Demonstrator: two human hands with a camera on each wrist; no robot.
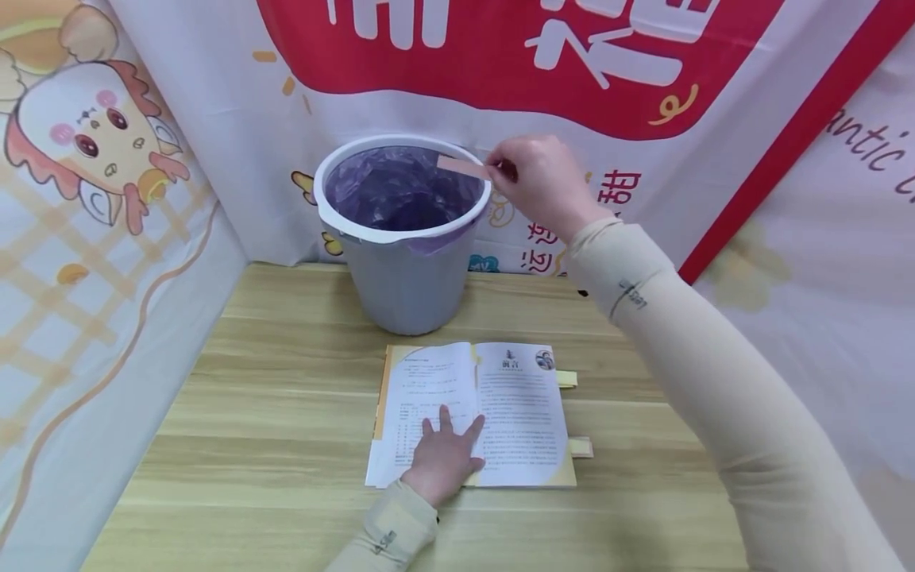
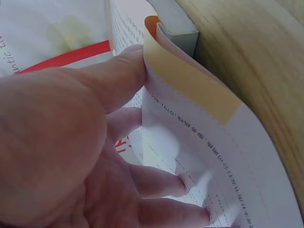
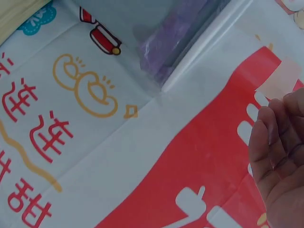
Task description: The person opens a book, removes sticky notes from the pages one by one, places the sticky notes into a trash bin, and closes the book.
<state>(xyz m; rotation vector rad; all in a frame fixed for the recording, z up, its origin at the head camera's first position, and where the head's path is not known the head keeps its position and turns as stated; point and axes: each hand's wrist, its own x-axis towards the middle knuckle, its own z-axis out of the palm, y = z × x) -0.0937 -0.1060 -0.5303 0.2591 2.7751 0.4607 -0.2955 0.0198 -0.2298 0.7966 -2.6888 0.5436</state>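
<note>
My right hand (image 1: 539, 179) is raised at the bin's right rim and pinches a narrow pinkish paper strip (image 1: 462, 166) between thumb and fingertips. The strip's free end reaches over the mouth of the grey bin (image 1: 407, 278), which has a white rim and a purple plastic liner (image 3: 161, 52). Below the bin lies an open book (image 1: 518, 413). Across its inner fold rests my left hand (image 1: 445, 461), fingers spread on the pages. In the left wrist view, the left thumb and fingertips touch a curved page (image 2: 213, 156).
Two paper tabs, an upper one (image 1: 567, 379) and a lower one (image 1: 581, 446), stick out from the book's right edge. The wooden table (image 1: 272, 413) meets a printed cloth (image 1: 272, 199) behind the bin. Another patterned cloth (image 1: 79, 278) borders the left side.
</note>
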